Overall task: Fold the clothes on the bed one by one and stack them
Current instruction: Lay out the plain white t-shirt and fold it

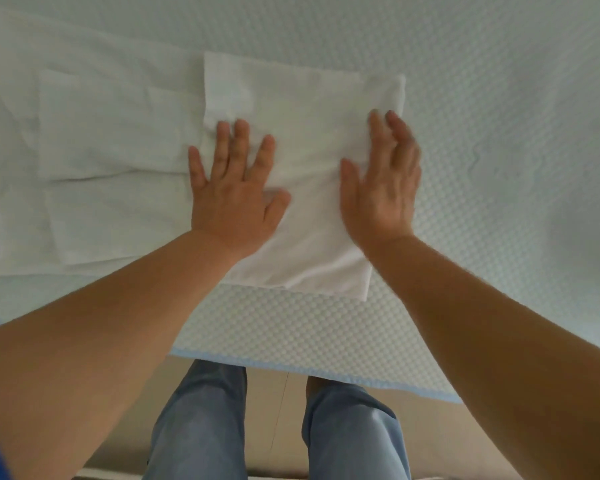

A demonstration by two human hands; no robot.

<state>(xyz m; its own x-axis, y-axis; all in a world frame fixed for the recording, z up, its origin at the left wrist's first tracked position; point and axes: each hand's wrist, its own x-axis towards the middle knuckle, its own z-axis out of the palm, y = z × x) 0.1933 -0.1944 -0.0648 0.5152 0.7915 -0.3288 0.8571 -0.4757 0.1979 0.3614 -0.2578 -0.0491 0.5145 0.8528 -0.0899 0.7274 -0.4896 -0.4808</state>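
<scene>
Two hands lie on a folded white garment [302,174] at the centre of the frame, near the lower edge of the bed [499,133], whose cover is pale and dimpled. The left hand [234,199] is spread flat, fingers apart, palm pressing the cloth's left margin; it grips nothing. The right hand [381,188] is open too, fingers together and blurred, set on edge along the cloth's right side, and it also holds nothing. To the left of the frame, touching or slightly under the folded piece, lies more white cloth [94,161], some of it already in flat rectangles and the rest loose and creased; how many pieces it makes I cannot tell. The garment looks thin, light and limp, so it should crease readily under the palm but will likely sag and come unfolded if lifted by one corner. It is probably best taken at two edges or corners at once, or slid onto flat palms from below, before going onto the stack.
</scene>
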